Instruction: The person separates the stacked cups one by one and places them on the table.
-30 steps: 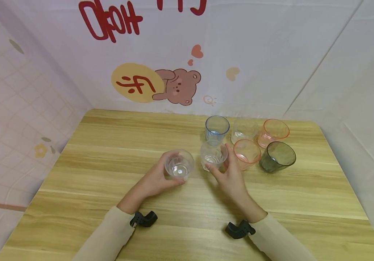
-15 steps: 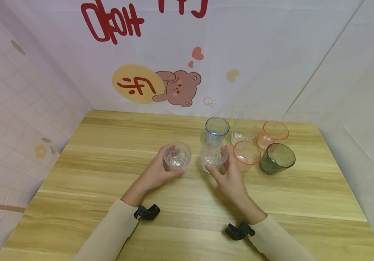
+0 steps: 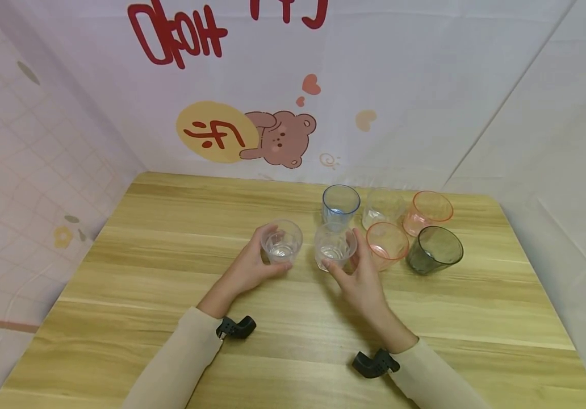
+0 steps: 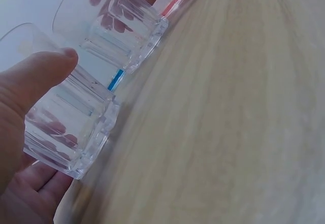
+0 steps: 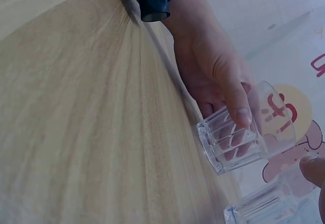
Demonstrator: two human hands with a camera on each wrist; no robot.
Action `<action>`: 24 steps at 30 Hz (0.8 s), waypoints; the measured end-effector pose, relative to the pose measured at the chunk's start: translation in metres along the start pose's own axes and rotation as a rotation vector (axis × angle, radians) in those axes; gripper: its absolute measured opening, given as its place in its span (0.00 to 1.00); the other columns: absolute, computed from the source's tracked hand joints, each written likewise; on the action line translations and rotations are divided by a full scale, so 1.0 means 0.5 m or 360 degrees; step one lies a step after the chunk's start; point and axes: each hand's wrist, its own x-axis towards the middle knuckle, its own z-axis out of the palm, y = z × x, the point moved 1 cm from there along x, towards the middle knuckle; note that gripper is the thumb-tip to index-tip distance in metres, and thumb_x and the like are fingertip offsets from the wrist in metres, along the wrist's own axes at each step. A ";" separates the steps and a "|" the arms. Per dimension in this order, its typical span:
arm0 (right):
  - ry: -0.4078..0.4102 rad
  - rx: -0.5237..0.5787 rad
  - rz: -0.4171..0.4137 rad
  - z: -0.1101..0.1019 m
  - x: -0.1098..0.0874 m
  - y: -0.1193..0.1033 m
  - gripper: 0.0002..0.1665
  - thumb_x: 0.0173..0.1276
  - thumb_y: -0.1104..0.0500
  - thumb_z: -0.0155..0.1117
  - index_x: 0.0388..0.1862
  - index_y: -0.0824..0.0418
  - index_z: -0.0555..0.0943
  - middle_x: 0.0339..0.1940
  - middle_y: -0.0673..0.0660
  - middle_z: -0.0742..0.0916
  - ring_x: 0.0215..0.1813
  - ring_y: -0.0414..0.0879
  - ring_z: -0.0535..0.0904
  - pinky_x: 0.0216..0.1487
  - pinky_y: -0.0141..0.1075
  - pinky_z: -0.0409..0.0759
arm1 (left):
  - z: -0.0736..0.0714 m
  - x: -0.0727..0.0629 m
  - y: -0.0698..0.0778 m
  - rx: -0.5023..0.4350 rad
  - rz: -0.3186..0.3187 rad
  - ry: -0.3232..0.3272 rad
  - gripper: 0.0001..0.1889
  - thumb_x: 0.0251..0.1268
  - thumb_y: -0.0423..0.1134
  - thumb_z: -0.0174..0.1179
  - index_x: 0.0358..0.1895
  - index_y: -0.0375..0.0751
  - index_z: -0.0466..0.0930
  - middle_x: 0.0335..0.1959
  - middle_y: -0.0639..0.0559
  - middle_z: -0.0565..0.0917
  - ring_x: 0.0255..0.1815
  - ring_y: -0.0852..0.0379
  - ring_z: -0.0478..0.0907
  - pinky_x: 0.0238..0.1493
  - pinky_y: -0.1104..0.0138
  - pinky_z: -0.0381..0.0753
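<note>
My left hand (image 3: 248, 267) grips a clear drinking glass (image 3: 283, 245), thumb on the near side and fingers curled behind it. The left wrist view shows that glass (image 4: 76, 122) upright, its base at or just above the table. A second clear glass (image 3: 331, 250) stands to its right, held between the thumb and fingers of my right hand (image 3: 367, 281). A narrow gap separates the two glasses. Just behind the right-hand glass is a blue-rimmed glass (image 3: 340, 204). Beside my right fingers stands an orange-rimmed glass (image 3: 388, 247).
Further right are a dark grey glass (image 3: 435, 251), a red-rimmed glass (image 3: 428, 211) and another clear glass (image 3: 382, 207), all upright. The wooden table (image 3: 170, 227) meets a white printed backdrop (image 3: 400, 85) at the back.
My left hand has moved its clear glass away from me, then slightly right, level with the other clear glass. My right hand keeps its hold and has hardly moved.
</note>
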 end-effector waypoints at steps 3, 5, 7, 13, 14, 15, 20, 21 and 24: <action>0.0002 -0.0014 -0.0001 0.001 -0.001 0.000 0.58 0.72 0.68 0.75 0.87 0.73 0.46 0.86 0.75 0.62 0.88 0.66 0.58 0.87 0.56 0.61 | 0.000 0.001 -0.001 0.0008 -0.0012 -0.0002 0.53 0.62 0.45 0.80 0.84 0.43 0.55 0.80 0.44 0.75 0.84 0.40 0.66 0.87 0.41 0.57; 0.0003 -0.0023 0.0001 0.001 -0.001 0.000 0.59 0.72 0.67 0.75 0.87 0.73 0.46 0.86 0.75 0.62 0.88 0.66 0.58 0.87 0.56 0.61 | 0.000 0.002 -0.001 0.0006 -0.0009 -0.0007 0.53 0.62 0.44 0.80 0.84 0.42 0.55 0.80 0.45 0.75 0.84 0.40 0.66 0.88 0.42 0.56; 0.0005 -0.0028 0.0004 0.001 -0.001 -0.001 0.59 0.72 0.67 0.75 0.88 0.72 0.46 0.86 0.75 0.62 0.88 0.66 0.58 0.87 0.55 0.61 | 0.000 0.004 -0.002 0.0010 -0.0001 -0.0013 0.53 0.63 0.43 0.80 0.84 0.42 0.55 0.80 0.45 0.75 0.84 0.40 0.66 0.88 0.42 0.56; 0.0000 -0.0030 0.0016 0.001 -0.001 -0.002 0.59 0.72 0.67 0.75 0.88 0.71 0.46 0.87 0.74 0.62 0.88 0.65 0.58 0.87 0.55 0.60 | 0.001 0.008 -0.001 0.0005 0.0022 -0.0025 0.53 0.63 0.42 0.80 0.84 0.41 0.54 0.79 0.44 0.75 0.83 0.41 0.67 0.88 0.42 0.57; -0.0001 -0.0033 0.0018 0.001 -0.001 -0.003 0.59 0.72 0.66 0.75 0.88 0.72 0.46 0.87 0.74 0.62 0.88 0.65 0.58 0.87 0.55 0.60 | 0.001 0.008 0.000 -0.0003 0.0027 -0.0029 0.53 0.63 0.42 0.80 0.84 0.40 0.54 0.79 0.44 0.75 0.83 0.40 0.67 0.88 0.42 0.57; -0.0003 -0.0035 0.0018 0.000 -0.001 -0.003 0.59 0.72 0.66 0.75 0.88 0.72 0.46 0.87 0.74 0.62 0.88 0.65 0.58 0.87 0.55 0.60 | 0.000 0.008 0.000 -0.0009 0.0030 -0.0031 0.53 0.63 0.41 0.80 0.84 0.40 0.54 0.79 0.43 0.75 0.83 0.40 0.67 0.88 0.42 0.57; -0.0021 -0.0052 0.0014 -0.002 -0.001 -0.004 0.59 0.72 0.66 0.75 0.88 0.72 0.46 0.87 0.74 0.61 0.88 0.66 0.57 0.87 0.55 0.60 | 0.001 0.006 -0.001 -0.0001 0.0030 -0.0025 0.54 0.62 0.42 0.81 0.84 0.39 0.53 0.79 0.43 0.75 0.83 0.40 0.67 0.87 0.42 0.57; -0.0025 -0.0057 0.0004 -0.003 -0.002 -0.004 0.59 0.72 0.66 0.75 0.88 0.72 0.46 0.87 0.74 0.61 0.88 0.66 0.57 0.87 0.55 0.60 | 0.000 0.005 -0.003 0.0005 0.0020 -0.0021 0.55 0.62 0.43 0.81 0.85 0.40 0.52 0.79 0.43 0.75 0.84 0.40 0.67 0.87 0.42 0.57; -0.0035 -0.0078 -0.0069 -0.005 -0.007 -0.008 0.58 0.72 0.67 0.75 0.87 0.72 0.47 0.87 0.74 0.62 0.89 0.66 0.57 0.87 0.55 0.59 | -0.004 0.002 -0.006 -0.0003 -0.0015 -0.0020 0.57 0.60 0.46 0.82 0.85 0.42 0.50 0.81 0.40 0.71 0.85 0.38 0.64 0.87 0.40 0.56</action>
